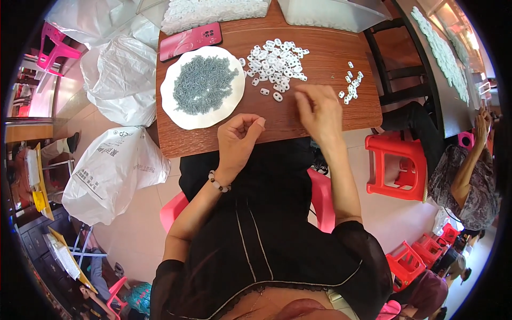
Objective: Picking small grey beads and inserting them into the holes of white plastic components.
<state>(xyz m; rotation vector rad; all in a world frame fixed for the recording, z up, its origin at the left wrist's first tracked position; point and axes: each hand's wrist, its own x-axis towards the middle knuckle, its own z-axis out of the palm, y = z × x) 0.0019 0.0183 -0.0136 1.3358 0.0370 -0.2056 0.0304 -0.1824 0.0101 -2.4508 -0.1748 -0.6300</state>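
My left hand (240, 140) is just over the table's near edge, right of the plate, thumb and forefinger pressed together. Whatever may be between those fingertips is too small to make out. Over the wood, between two groups of white parts, my right hand (322, 111) has bent fingers drawn in towards the thumb; its fingertips hide anything in them. A scalloped white plate (172, 113) bears a heap of small grey coil springs (205, 85). Beyond my hands lies a pile of small white plastic pieces (274, 61), each with two holes. A smaller scatter of white pieces (351, 88) lies at the right.
A pink phone (191, 41) lies behind the plate. At the table's far edge are a mass of white pieces (213, 16) and a translucent bin (333, 15). White plastic bags (114, 173) stand at the left, a red stool (385, 166) at the right. Another person (463, 178) sits far right.
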